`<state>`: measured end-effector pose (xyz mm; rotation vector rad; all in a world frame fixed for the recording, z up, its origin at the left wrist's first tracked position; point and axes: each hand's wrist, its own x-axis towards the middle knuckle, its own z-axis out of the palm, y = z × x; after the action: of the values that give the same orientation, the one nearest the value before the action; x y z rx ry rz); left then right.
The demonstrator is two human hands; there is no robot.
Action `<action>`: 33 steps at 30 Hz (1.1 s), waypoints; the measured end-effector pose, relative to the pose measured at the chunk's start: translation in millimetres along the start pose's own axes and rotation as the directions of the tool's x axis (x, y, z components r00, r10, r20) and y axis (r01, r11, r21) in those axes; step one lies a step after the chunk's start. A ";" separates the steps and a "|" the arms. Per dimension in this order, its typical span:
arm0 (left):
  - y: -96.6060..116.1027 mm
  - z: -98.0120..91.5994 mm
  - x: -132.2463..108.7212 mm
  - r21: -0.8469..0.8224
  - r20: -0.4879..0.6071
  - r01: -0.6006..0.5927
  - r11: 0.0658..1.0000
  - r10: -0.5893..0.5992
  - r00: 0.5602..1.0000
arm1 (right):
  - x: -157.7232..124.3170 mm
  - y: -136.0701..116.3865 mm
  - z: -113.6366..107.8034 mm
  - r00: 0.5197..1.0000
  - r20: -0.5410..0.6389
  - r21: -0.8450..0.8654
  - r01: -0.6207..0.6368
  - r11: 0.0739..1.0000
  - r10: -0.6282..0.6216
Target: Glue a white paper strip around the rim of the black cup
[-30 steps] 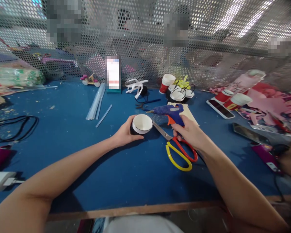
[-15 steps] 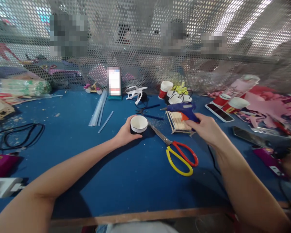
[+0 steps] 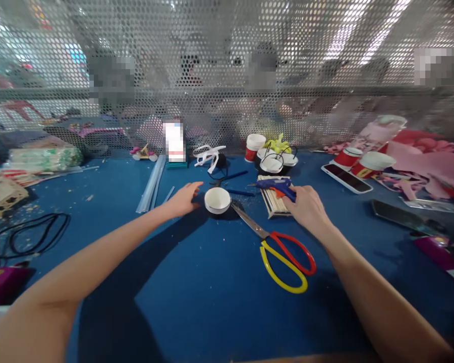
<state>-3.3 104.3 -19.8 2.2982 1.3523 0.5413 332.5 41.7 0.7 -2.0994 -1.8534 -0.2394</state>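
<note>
A small white cup with a dark rim line (image 3: 217,200) stands upright on the blue table. Just left of it hovers my left hand (image 3: 184,198), fingers apart and holding nothing. My right hand (image 3: 306,204) grips a blue glue gun (image 3: 283,187) with an orange trigger, its nozzle pointing left. Under the glue gun is a small rack of wooden sticks (image 3: 271,203). Scissors with one red and one yellow handle (image 3: 265,235) lie with their blade tips close to the cup. Blue-handled pliers (image 3: 232,177) rest behind the cup.
Clear glue sticks (image 3: 151,184) lie left of the pliers. A lit phone (image 3: 174,143) stands at the back. White cups with wire handles (image 3: 272,162) and a red paper cup (image 3: 254,147) stand behind the rack. Another phone (image 3: 347,178) and pink scraps (image 3: 419,161) are at right.
My left hand has let go of the cup and drawn back to the left; the cup stays on the table. My right hand has lowered the glue gun onto the stick rack.
</note>
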 end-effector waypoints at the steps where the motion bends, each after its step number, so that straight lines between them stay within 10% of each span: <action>1: -1.5 -10.0 10.9 0.051 -0.013 0.016 0.999 -0.016 1.000 | -0.6 -0.7 -0.1 1.000 0.013 -0.012 0.011 1.000 -0.011; 6: -0.3 -36.3 90.0 0.238 -0.068 0.005 0.971 0.012 0.998 | -9.7 -4.0 -7.9 0.999 -0.026 -0.070 0.020 0.997 -0.022; 14: -27.5 -19.4 188.9 0.422 -0.121 0.186 0.887 -0.149 0.981 | -22.7 -11.7 -24.5 0.931 -0.346 0.079 0.154 0.985 -0.118; 24: -7.4 -32.6 206.9 0.439 -0.065 0.027 0.898 0.002 0.998 | -26.2 -17.6 -21.7 0.915 -0.360 0.161 0.251 0.955 -0.180; 33: -24.9 -20.3 200.9 0.494 0.031 0.137 0.858 -0.174 0.984 | -27.0 -20.9 -22.7 0.910 -0.367 0.204 0.282 0.937 -0.194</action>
<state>58.9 296.1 7.6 2.5245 1.7823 0.0515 310.2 10.6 15.5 -1.5460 -1.8154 -0.3784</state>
